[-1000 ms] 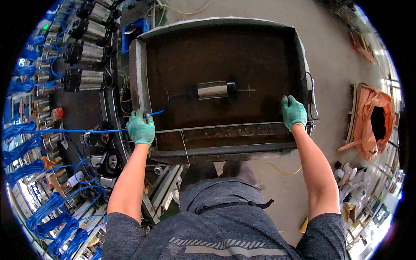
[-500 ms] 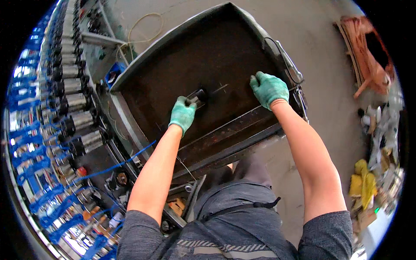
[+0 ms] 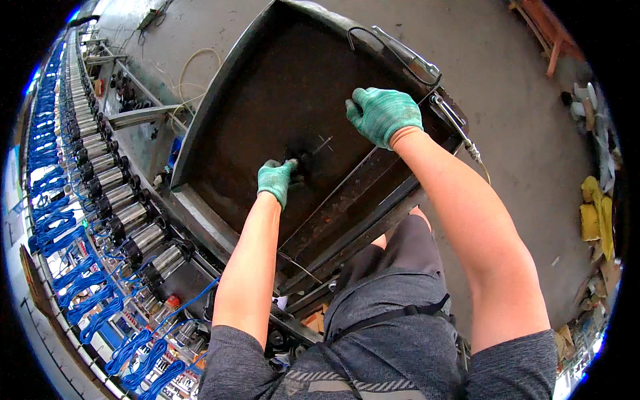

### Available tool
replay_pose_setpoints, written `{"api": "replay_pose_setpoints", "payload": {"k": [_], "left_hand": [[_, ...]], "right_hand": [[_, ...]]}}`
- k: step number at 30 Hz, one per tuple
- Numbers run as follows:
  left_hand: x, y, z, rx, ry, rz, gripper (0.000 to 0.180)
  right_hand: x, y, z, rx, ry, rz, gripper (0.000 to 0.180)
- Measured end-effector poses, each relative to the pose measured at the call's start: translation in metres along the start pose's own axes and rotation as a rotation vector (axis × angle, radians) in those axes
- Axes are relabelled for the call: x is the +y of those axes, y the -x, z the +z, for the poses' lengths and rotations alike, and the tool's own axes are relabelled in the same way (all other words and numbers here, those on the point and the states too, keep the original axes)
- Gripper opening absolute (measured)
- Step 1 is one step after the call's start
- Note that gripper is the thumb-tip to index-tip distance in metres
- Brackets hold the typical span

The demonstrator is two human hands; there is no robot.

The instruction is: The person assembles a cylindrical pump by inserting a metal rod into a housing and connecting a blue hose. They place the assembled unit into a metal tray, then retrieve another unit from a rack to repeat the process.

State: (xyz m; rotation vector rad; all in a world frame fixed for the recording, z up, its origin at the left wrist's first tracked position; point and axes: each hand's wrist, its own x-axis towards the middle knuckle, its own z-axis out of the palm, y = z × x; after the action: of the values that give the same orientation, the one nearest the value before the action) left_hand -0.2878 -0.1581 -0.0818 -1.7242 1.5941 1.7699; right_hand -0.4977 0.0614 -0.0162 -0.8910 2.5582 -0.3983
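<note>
Your R hand (image 3: 385, 118) has shifted toward upper centre of frame since the last shot; view's turned too. L hand (image 3: 275, 181) is closed on the dark cylinder (image 3: 304, 159), approx mid-frame in the metal tray (image 3: 267, 93). R hand's above the tray, fingers part-curled; can't tell if it's holding anything. Progress: cylinder's gripped, not yet out, well apart from the steel row (image 3: 133, 217) at left.
</note>
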Motion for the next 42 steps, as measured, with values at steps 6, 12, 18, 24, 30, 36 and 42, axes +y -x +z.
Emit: {"api": "replay_pose_setpoints", "payload": {"k": [6, 12, 18, 24, 30, 36, 42], "left_hand": [[-0.015, 0.039, -0.002, 0.103, -0.161, 0.123, 0.024], [-0.041, 0.046, -0.017, 0.181, -0.342, 0.267, 0.029], [-0.049, 0.058, -0.022, 0.198, -0.323, 0.331, 0.032], [-0.051, 0.067, -0.018, 0.228, -0.353, 0.332, 0.032], [-0.06, 0.062, -0.02, 0.255, -0.389, 0.399, 0.03], [-0.062, 0.06, -0.02, 0.244, -0.347, 0.363, 0.03], [-0.065, 0.054, -0.021, 0.244, -0.343, 0.379, 0.03]], "right_hand": [[0.005, 0.001, 0.012, 0.13, -0.014, -0.057, 0.033], [0.002, 0.0, 0.004, 0.014, -0.001, -0.021, 0.035], [0.002, -0.001, 0.003, -0.001, 0.002, -0.024, 0.035], [0.001, -0.001, 0.002, -0.014, 0.01, -0.012, 0.036], [0.006, -0.001, 0.012, 0.097, -0.012, -0.057, 0.035], [0.001, -0.001, 0.004, 0.027, 0.017, -0.035, 0.036], [0.006, -0.003, 0.013, 0.101, -0.001, -0.057, 0.034]]}}
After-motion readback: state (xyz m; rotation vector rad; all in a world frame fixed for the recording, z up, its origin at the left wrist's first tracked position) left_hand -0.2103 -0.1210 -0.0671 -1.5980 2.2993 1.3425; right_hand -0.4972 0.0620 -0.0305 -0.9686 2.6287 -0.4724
